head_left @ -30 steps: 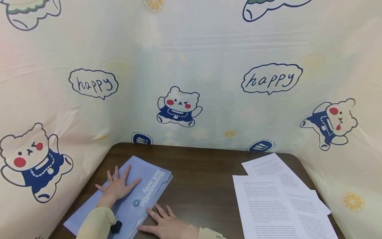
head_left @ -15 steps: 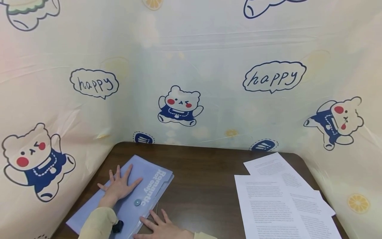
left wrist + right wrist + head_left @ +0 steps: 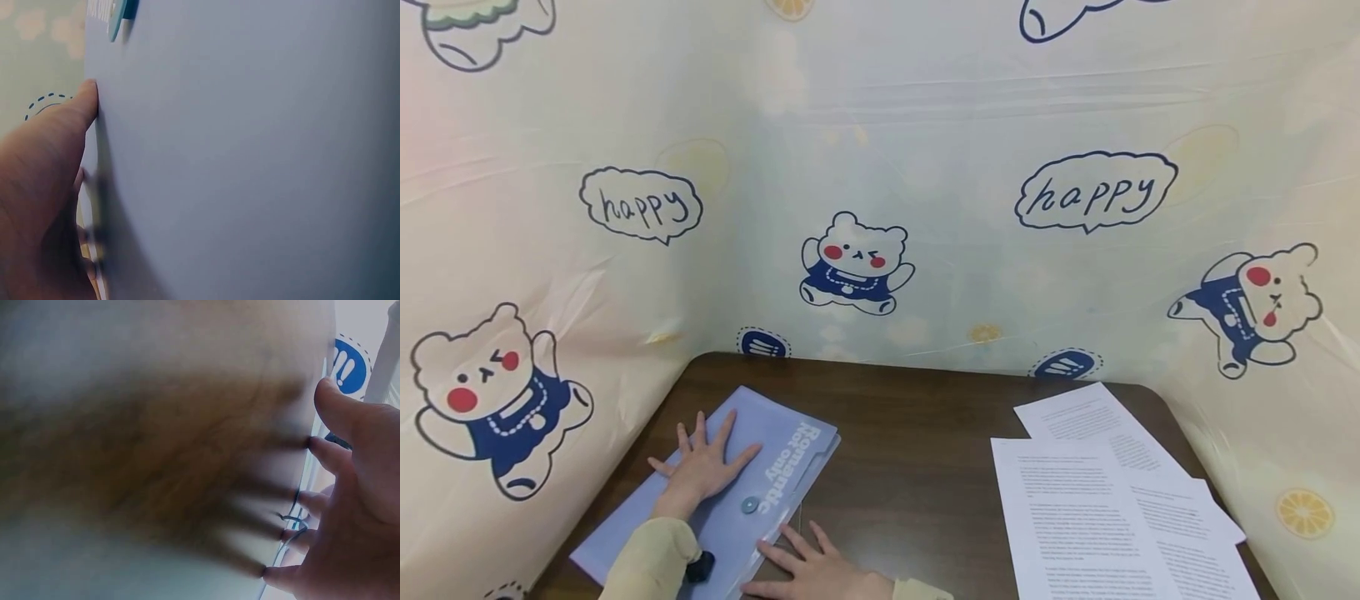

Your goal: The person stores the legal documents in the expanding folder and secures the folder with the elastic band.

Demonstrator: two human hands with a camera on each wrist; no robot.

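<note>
A blue-purple file folder (image 3: 775, 417) with white lettering and a round button closure (image 3: 749, 505) lies slanted on the left of the table. My left hand (image 3: 700, 475) rests flat on its cover, fingers spread wide; in the left wrist view, the thumb (image 3: 84, 103) presses along the cover. At the folder's lower right edge is my right hand (image 3: 816, 571), fingers straight and fanned out. The right wrist view shows its fingertips (image 3: 319, 447) touching the surface, with a thin cord (image 3: 294, 520) by them.
Several printed paper sheets (image 3: 1075, 500) overlap on the right side of the dark wooden table (image 3: 917, 433). A cartoon-printed curtain (image 3: 962, 167) encloses the table at the back and both sides.
My right hand has slid a little toward me along the folder's edge. My left hand stays spread on the cover. The head view has shifted slightly.
</note>
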